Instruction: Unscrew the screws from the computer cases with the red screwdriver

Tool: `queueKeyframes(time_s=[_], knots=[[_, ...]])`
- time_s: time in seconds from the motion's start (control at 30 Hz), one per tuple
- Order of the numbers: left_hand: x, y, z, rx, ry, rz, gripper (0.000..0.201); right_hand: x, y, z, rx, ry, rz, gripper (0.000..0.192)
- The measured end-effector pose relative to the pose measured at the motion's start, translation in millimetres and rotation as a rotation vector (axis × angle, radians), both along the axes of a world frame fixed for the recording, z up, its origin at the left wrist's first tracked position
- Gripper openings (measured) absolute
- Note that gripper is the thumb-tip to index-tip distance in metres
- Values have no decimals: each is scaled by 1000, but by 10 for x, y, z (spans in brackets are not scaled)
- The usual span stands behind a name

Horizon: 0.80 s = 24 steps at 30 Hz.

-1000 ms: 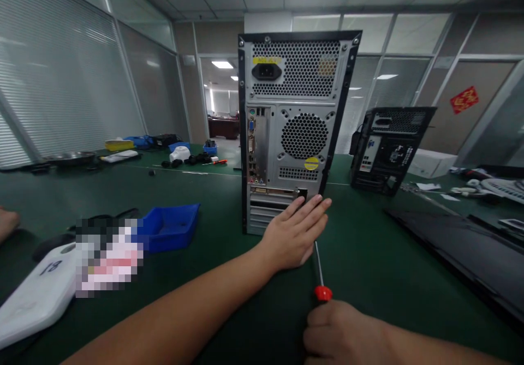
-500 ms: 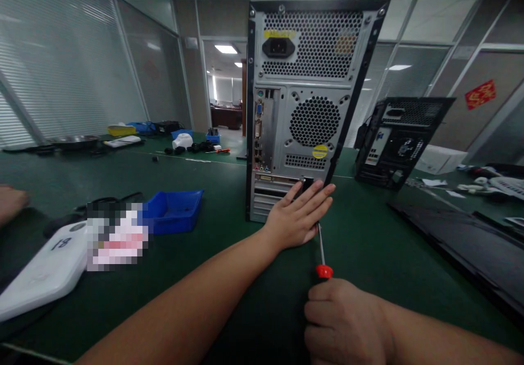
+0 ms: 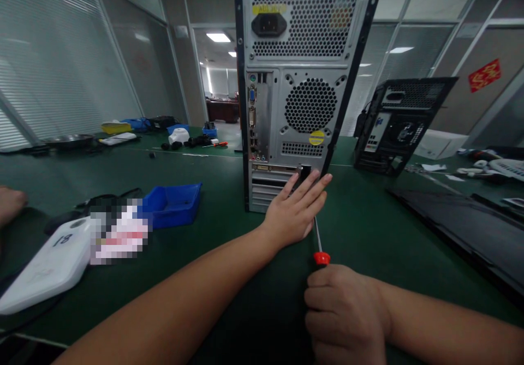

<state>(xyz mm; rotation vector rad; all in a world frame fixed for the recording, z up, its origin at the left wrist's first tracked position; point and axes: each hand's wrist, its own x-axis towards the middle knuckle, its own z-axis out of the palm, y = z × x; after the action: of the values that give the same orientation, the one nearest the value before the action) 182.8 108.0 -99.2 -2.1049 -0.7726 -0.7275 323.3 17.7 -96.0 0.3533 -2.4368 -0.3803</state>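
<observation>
Tower (image 3: 298,81) upright mid-table (image 3: 368,234); tray (image 3: 172,204) left; second case (image 3: 399,125) right

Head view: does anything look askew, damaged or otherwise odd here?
The second tower behind on the right leans tilted instead of standing square, and a loose black panel lies flat on the table. The near tower stands upright, left hand flat against it, right hand gripping the screwdriver.

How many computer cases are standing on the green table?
2. One computer case stands upright in the middle, its rear panel facing the camera, with the left hand on it. A second, black case stands further back on the right. Others may be hidden.
</observation>
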Motion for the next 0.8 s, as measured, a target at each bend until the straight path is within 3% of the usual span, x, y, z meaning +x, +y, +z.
queueKeyframes(time_s=[0.57, 0.8], knots=[[-16, -21, 18, -41, 16, -2, 53, 0, 11, -30, 9, 20, 2, 53], [-21, -30, 17, -44, 15, -5, 56, -13, -21, 32, -41, 54, -20, 38]])
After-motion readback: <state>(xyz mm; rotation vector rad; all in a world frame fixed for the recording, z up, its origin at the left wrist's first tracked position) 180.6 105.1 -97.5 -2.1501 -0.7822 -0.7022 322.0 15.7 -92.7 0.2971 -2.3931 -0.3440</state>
